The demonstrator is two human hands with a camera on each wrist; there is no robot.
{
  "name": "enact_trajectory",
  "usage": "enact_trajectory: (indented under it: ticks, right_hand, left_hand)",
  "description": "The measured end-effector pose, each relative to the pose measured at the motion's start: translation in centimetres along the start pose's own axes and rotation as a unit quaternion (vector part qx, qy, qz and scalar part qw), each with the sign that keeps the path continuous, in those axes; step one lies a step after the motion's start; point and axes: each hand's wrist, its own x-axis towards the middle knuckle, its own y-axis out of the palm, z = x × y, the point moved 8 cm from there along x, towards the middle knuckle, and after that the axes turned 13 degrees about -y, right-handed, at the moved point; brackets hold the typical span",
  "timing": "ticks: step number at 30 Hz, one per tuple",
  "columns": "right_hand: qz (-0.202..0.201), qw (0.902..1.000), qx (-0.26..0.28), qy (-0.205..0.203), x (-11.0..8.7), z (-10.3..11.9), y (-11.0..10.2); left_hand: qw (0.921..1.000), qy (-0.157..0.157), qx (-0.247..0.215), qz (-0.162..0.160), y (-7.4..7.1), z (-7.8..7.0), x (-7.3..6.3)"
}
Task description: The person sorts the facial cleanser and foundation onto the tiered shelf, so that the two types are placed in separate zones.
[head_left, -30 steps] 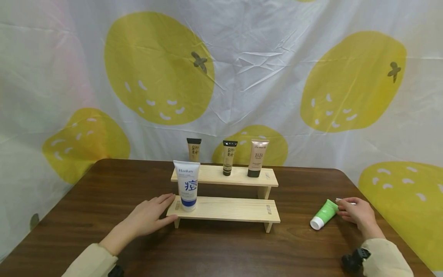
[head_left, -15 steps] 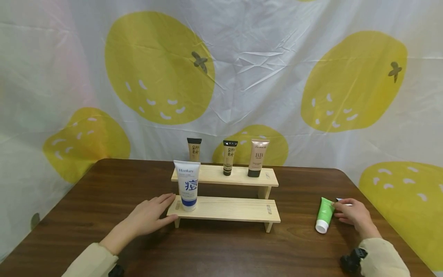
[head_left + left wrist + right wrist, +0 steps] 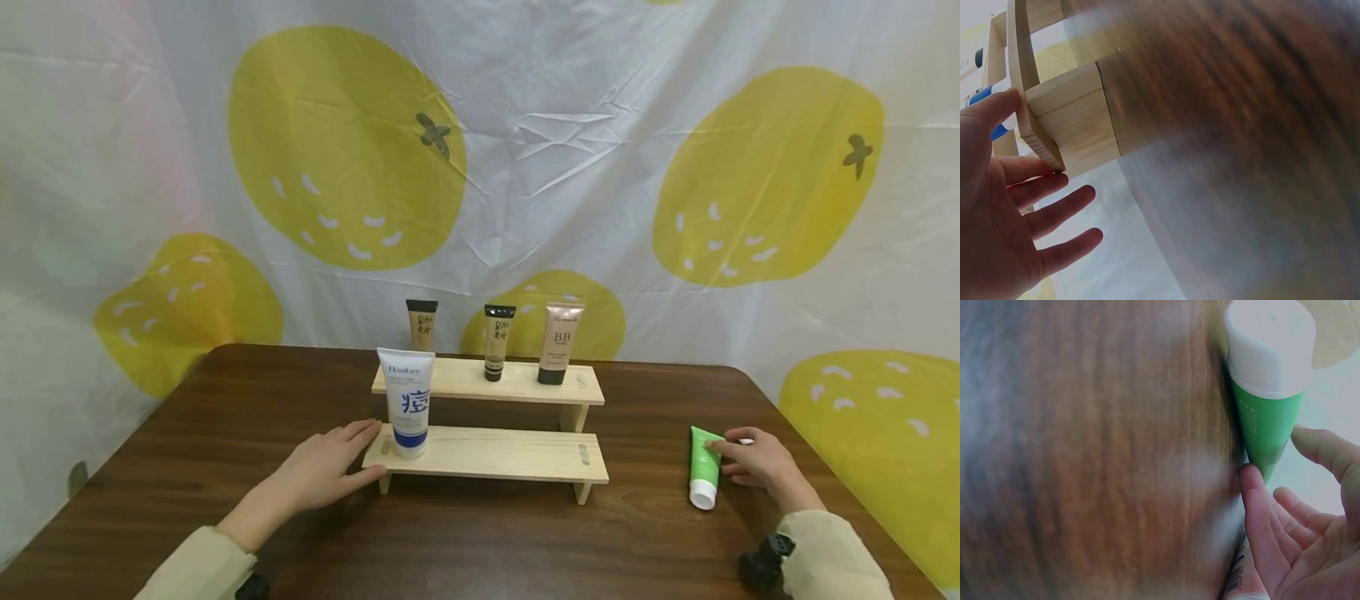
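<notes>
My left hand (image 3: pixel 322 469) rests at the left end of the low wooden step shelf (image 3: pixel 502 454). In the left wrist view its thumb touches the shelf's edge beside a blue-and-white tube, and the other fingers spread out straight. A white tube with a blue band (image 3: pixel 408 408) stands cap down on that shelf. On the right, my right hand (image 3: pixel 761 467) pinches a green squeeze tube (image 3: pixel 704 467) near its crimped end. The white cap (image 3: pixel 1270 350) points toward me, and in the right wrist view the thumb and a fingertip lie on either side of the tube.
Behind stands a higher wooden shelf (image 3: pixel 465 379) bearing a small black-and-beige tube (image 3: pixel 496 342) and a pink BB cream tube (image 3: pixel 557 342). Another black-topped tube (image 3: pixel 422 327) is partly hidden. Another tube (image 3: pixel 1246 575) lies by my right hand. A fruit-patterned cloth (image 3: pixel 525 150) hangs behind.
The green tube has swung from slanting to nearly straight, its cap now toward me. My right hand has shifted slightly left with it. My left hand stays in place.
</notes>
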Motion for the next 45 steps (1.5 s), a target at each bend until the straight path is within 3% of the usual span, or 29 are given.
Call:
enact_trajectory:
  ticks: [45]
  right_hand:
    - [0.053,0.9983,-0.009,-0.025,1.4,0.7,2.5]
  left_hand:
    - [1.0,-0.009,-0.002,0.003,0.4,0.3,0.2]
